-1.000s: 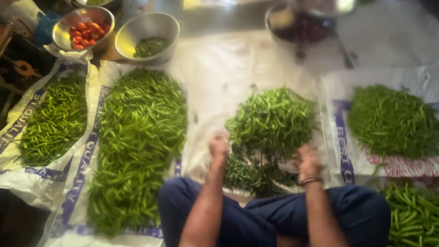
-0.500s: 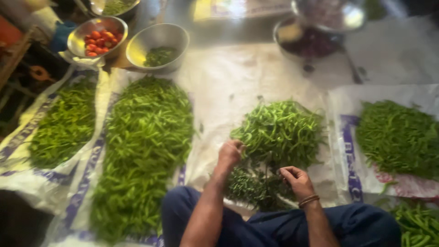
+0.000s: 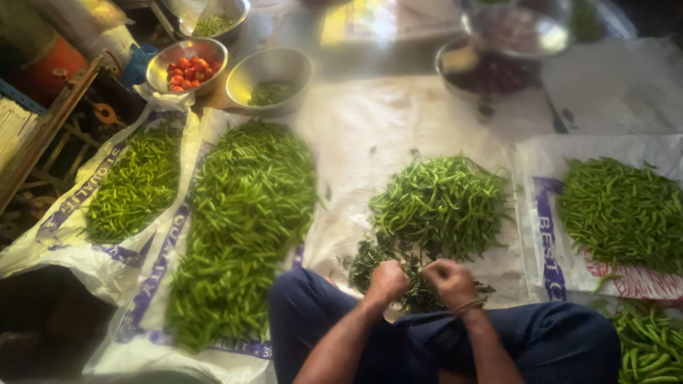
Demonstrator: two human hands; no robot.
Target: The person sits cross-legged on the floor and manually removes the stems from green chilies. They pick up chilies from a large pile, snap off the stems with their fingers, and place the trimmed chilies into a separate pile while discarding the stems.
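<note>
Head view, seated person, legs in dark blue trousers at the bottom edge. Left hand (image 3: 388, 279) and right hand (image 3: 449, 281) were close together, just above the knees, both curled into loose fists over the near edge of the centre pile of green chillies (image 3: 440, 205). Something small appeared pinched between the two hands, probably one chilli, but the blur hid it; whether either hand actually held anything could not be told. A thin band sat on the right wrist.

Centre pile: slender, glossy, mid-green pods, heaped and tangled on a pale plastic sheet (image 3: 384, 135). Directly under the hands lay a darker, duller patch of stems (image 3: 377, 259), touching the pile's near side.

Elsewhere: a long, larger heap of chillies (image 3: 245, 220) on a white sack to the left; a smaller heap (image 3: 135, 185) further left; another heap (image 3: 622, 210) on a printed sack to the right. At the far side stood a steel bowl of red tomatoes (image 3: 186, 67) and, beside it, a steel bowl (image 3: 270, 78) holding a few green pieces.
</note>
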